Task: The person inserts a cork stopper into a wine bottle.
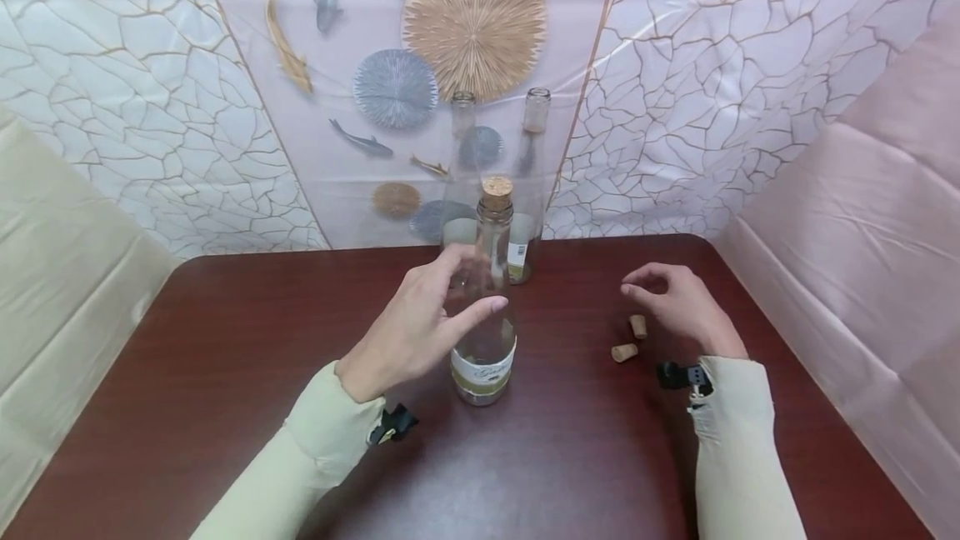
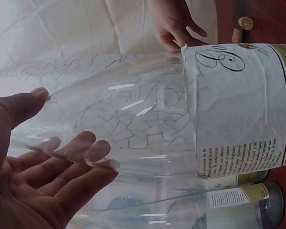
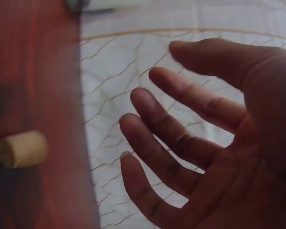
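A clear glass bottle (image 1: 482, 375) with a white and gold label stands upright on the table, a cork (image 1: 497, 192) seated in its mouth. Around its upper body my left hand (image 1: 420, 319) forms a loose C, thumb in front and fingers behind. In the left wrist view, those fingers (image 2: 81, 181) are spread and partly seen through the bottle's glass. My right hand (image 1: 678, 302) hovers with relaxed, bent fingers over two loose corks, one farther back (image 1: 637, 327) and one nearer (image 1: 624, 352). Nothing is between its fingers in the right wrist view.
Two uncorked clear bottles, one on the left (image 1: 462, 119) and one on the right (image 1: 536, 115), stand behind the corked one near the table's back edge. The dark red-brown table (image 1: 247, 340) is bordered by a patterned cloth backdrop (image 1: 675, 107) and draped side cloths.
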{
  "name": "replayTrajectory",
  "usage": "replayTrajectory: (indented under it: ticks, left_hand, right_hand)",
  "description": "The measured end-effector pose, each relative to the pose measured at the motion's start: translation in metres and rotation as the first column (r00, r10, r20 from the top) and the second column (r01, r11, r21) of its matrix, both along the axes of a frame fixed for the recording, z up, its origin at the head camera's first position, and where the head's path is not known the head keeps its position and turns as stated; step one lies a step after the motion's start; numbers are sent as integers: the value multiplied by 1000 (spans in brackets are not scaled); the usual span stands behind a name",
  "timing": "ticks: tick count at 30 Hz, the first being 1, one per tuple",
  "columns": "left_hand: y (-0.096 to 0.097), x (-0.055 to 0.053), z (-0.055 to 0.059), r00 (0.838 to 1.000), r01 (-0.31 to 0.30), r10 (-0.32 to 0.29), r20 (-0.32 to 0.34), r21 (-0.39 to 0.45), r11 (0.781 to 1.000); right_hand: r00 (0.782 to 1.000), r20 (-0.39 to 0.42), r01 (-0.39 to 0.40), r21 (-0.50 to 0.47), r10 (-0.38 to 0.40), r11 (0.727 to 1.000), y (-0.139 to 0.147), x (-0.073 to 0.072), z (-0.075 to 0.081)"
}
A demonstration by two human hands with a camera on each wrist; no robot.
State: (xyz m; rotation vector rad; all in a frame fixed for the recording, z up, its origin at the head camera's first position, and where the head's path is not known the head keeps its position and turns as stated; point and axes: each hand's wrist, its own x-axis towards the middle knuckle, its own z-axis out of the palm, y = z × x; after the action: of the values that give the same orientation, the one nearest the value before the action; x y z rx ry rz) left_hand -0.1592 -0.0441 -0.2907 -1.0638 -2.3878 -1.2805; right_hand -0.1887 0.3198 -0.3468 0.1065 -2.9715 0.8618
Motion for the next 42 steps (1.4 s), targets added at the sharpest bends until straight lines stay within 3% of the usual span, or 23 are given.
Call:
replayTrajectory:
  ticks: [8,14,17,24,31,42]
  left_hand:
    - [11,-9,10,999,20,-21,-31,-13,1000]
    - [29,-23,20,999,40,-40,-4,6,999]
    - [40,-32,25,999,26,-27,-29,-19,999]
    - [73,-57,30,1000,25,-26,-13,-42,999]
    - [101,-79,31,998,1,4,68,-80,997]
    - [131,-108,35,992,-36,51,112,-128,991]
  right_hand:
    - [981,176,71,47,-78,996,15,-8,-29]
    - [973,186,125,70,-136,990,19,-11,-41]
    - [969,181,155,80,-167,985,18,-11,-43]
    - [938,235,236,112,-256,965,21,-9,-42]
    - [918,312,216,125,-245,968,23,-8,-42]
    - [920,327,189,116,-217,975,25,-11,-44]
